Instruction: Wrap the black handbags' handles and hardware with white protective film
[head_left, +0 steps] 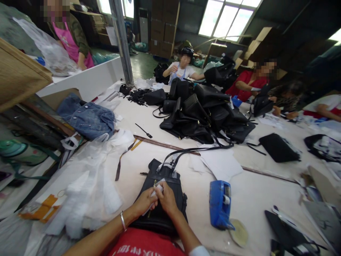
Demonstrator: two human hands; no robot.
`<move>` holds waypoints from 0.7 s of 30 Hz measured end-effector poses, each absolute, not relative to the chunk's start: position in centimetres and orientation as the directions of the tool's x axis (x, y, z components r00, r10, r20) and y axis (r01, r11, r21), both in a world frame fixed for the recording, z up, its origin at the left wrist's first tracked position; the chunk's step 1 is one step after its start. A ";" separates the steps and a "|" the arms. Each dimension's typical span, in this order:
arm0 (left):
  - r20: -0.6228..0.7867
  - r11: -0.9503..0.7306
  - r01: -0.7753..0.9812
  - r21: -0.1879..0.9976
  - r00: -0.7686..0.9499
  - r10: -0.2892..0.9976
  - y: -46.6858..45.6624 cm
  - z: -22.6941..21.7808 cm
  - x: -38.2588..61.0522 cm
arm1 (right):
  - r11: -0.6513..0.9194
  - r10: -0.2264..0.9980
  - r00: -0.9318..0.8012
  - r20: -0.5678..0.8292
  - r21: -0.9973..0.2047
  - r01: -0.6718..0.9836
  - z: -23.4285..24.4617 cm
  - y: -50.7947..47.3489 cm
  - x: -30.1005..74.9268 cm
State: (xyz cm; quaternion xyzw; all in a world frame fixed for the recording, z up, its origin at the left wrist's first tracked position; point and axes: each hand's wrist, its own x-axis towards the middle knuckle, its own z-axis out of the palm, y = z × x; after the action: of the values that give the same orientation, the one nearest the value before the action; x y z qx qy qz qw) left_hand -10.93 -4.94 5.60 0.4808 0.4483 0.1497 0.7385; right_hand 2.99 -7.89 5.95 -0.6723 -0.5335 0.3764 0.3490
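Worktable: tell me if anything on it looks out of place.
One thin black strap lies alone, apart from the cluster of dark strips. The heaped black bags lean at odd angles. No spill is evident.

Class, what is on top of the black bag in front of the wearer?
Over the black bag, the left hand and right hand hold a pale strip. The bag's surface directly beneath them cannot be seen.

Black bag [174,181], whitish slip [161,184], blue tape dispenser [216,204], faded blue denim garment [89,119], pink apron [71,46], off-white tabletop [197,202]
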 end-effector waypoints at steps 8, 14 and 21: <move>-0.558 0.607 0.187 0.773 0.654 0.510 -4.3 7.8 -12.6 | -0.216 0.968 0.201 -0.153 -0.914 0.344 6.6 -6.9 3.4; -0.534 0.730 0.024 0.683 0.698 0.477 -5.0 9.5 -15.4 | -0.367 0.889 0.284 -0.360 -0.930 -0.032 6.3 -7.4 1.8; -0.536 0.754 -0.085 0.651 0.652 0.536 -5.3 8.3 -15.4 | -0.421 0.870 0.306 -0.387 -0.906 0.051 5.6 -11.1 -1.2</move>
State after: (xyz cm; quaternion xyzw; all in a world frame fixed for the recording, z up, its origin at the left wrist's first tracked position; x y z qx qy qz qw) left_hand -15.35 -5.35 8.30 0.3001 0.3758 0.1808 0.8579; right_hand -1.15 -11.07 5.58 -0.6893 -0.3340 0.4852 0.4217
